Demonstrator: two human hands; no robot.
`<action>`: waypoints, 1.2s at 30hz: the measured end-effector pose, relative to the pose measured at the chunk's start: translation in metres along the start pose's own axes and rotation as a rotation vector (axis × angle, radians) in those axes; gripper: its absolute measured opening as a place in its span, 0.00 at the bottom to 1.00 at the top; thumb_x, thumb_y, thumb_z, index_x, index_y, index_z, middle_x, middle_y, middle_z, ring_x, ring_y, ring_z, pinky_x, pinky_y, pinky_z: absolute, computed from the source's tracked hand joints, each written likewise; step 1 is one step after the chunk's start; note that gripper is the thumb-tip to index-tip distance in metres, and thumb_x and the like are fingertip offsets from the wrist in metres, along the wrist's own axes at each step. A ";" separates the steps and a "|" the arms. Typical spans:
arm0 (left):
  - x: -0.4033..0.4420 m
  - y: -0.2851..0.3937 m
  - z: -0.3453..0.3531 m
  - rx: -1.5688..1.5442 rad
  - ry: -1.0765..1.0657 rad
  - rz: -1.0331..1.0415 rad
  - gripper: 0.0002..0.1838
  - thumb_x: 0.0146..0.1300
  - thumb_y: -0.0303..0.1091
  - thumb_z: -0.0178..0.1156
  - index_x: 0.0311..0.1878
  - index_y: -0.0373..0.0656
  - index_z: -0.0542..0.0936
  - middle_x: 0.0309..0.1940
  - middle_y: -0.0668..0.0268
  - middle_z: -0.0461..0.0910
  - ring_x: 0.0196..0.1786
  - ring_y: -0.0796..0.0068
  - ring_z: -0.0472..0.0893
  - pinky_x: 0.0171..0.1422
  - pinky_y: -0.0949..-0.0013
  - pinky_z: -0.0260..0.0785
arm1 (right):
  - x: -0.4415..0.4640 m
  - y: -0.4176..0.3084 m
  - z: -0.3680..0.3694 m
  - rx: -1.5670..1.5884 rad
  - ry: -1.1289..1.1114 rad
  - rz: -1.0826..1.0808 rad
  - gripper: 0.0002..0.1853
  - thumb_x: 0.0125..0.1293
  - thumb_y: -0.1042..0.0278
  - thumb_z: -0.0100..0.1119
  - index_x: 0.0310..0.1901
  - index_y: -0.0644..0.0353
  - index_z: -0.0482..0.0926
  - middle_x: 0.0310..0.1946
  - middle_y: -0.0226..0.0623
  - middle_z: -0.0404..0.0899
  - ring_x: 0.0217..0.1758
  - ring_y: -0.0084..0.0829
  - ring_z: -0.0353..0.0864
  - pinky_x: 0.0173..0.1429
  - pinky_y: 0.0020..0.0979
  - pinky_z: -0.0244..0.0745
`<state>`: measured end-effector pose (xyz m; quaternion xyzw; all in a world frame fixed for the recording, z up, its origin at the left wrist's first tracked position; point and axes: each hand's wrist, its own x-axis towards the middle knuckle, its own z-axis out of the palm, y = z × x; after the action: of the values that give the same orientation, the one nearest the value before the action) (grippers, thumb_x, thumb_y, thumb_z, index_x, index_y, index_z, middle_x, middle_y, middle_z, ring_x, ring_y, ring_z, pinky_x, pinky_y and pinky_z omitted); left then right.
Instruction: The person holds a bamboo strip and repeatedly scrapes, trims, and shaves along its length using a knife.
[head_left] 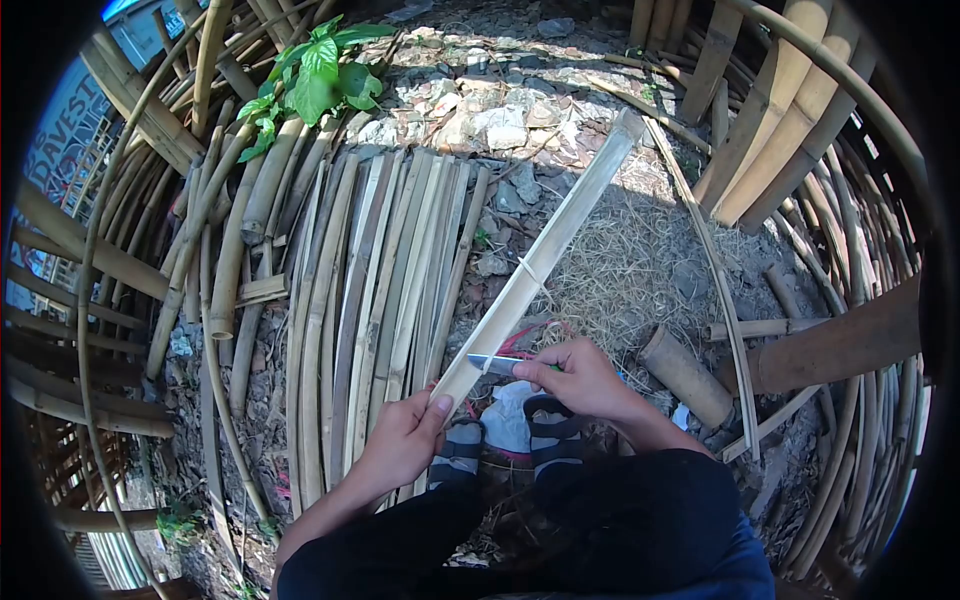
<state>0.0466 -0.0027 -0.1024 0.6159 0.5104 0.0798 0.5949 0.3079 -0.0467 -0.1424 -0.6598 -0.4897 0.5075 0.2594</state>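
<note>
My left hand (408,438) grips the near end of a long split bamboo piece (545,250), thumb on top. The piece slants up and away to the right, its pale hollow inner side showing. In my right hand (580,378) is a knife (492,364), its blade lying across the bamboo just beyond my left hand. Only a bit of the green handle shows between the fingers. Left of the piece, many bamboo strips (385,280) lie side by side on the ground.
Dry shavings (620,270) cover the ground to the right, near a short bamboo section (685,378). A thick bamboo pole (835,345) juts in from the right. Bamboo poles (225,270) lean at left below a leafy plant (320,80). My striped shoes (556,435) are close below my hands.
</note>
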 end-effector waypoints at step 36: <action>-0.007 -0.001 0.002 0.017 0.007 -0.085 0.21 0.79 0.45 0.50 0.33 0.38 0.75 0.16 0.71 0.70 0.15 0.83 0.68 0.20 0.75 0.59 | 0.017 0.010 -0.017 0.172 0.061 -0.227 0.21 0.69 0.51 0.66 0.27 0.63 0.86 0.16 0.27 0.76 0.20 0.17 0.71 0.26 0.27 0.64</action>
<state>0.0441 -0.0100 -0.1003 0.5985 0.5386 0.0522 0.5907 0.3280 -0.0321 -0.1521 -0.5908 -0.5075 0.4947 0.3855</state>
